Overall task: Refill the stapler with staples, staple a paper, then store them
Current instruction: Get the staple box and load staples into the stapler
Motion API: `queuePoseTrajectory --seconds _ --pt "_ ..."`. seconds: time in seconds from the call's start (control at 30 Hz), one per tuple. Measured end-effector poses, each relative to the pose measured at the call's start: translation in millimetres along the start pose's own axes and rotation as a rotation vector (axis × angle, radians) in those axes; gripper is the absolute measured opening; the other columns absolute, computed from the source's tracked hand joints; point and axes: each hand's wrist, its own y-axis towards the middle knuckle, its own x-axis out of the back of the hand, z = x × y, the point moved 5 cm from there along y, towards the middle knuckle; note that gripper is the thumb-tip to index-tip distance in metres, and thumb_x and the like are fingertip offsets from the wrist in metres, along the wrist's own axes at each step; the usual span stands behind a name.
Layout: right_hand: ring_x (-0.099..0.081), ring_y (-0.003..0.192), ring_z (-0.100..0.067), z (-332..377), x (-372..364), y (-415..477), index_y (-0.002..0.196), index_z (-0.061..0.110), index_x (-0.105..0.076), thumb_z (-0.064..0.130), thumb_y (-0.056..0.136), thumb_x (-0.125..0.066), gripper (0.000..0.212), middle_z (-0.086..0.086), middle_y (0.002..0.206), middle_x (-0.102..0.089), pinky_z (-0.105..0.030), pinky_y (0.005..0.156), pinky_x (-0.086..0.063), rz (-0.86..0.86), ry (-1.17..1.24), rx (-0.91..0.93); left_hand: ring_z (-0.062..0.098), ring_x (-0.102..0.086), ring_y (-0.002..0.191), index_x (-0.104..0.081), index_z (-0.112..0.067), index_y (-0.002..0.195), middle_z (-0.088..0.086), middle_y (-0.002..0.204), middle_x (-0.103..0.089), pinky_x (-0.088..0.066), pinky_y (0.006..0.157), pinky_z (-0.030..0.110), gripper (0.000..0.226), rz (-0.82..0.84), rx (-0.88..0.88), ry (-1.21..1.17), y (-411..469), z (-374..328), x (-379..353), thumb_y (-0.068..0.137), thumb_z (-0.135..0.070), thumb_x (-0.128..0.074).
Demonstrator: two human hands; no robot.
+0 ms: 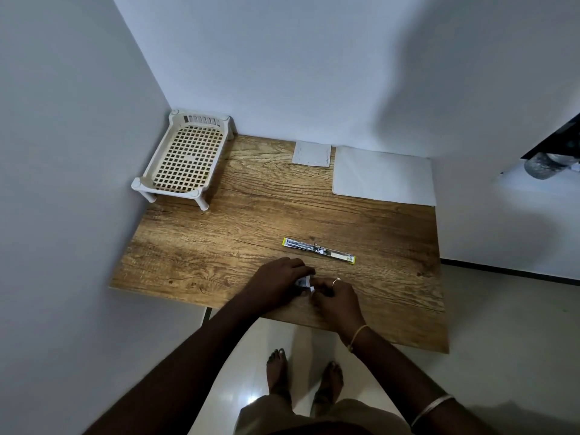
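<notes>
Your left hand [276, 284] and right hand [337, 298] meet close to the near edge of the wood-grain bench [219, 246]. The fingers of both are curled in, pinching a small white crumpled staple packet [305, 283] between them. Just beyond them lies the long silver metal stapler with yellow ends [319, 251], swung open flat and well clear of any edge. The large white sheet of paper [384, 175] sits at the far right corner, and the cream plastic lattice basket [166, 190] stands at the far left corner.

You seem to be working the staples out of their packet, so the refill itself looks not yet begun. The risk lies in that small grip. Tug too sharply and the strip could snap, or loose staples could scatter over the near edge onto the floor. Whether a strip is already free cannot be told, because your fingers hide it. Take care not to knock the open stapler askew when you reach for it.
</notes>
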Motion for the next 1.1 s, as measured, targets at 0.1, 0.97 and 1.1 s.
queuePoseTrajectory --seconds 0.1,0.97,1.1 --pt "-0.073 0.087 -0.021 5 1 -1 0.101 0.024 -0.08 0.024 0.084 -0.072 0.019 -0.001 0.088 -0.078 -0.039 0.078 -0.058 -0.005 -0.099 0.019 0.021 -0.06 0.113 -0.066 -0.03 0.13 -0.005 0.128 -0.065 -0.051 0.081 0.038 0.037 -0.01 -0.011 -0.015 -3 -1 0 0.094 -0.033 -0.066" --pt "-0.063 0.092 -0.028 34 2 -16 0.119 0.018 -0.072 0.012 0.094 -0.055 0.031 -0.008 0.103 -0.063 -0.039 0.077 -0.05 0.005 -0.641 0.363 0.022 -0.062 0.114 -0.062 -0.028 0.135 -0.004 0.127 -0.069 -0.051 0.086 0.034 0.053 -0.105 0.114 -0.078 -11 9 -7 0.084 -0.038 -0.074" --pt "-0.063 0.093 -0.029 36 1 -17 0.124 0.021 -0.069 0.013 0.096 -0.052 0.034 -0.009 0.104 -0.063 -0.04 0.077 -0.05 0.0 -0.65 0.366 0.022 -0.063 0.115 -0.062 -0.028 0.134 -0.003 0.127 -0.069 -0.05 0.087 0.033 0.053 -0.123 0.105 -0.08 -11 8 -8 0.084 -0.038 -0.075"
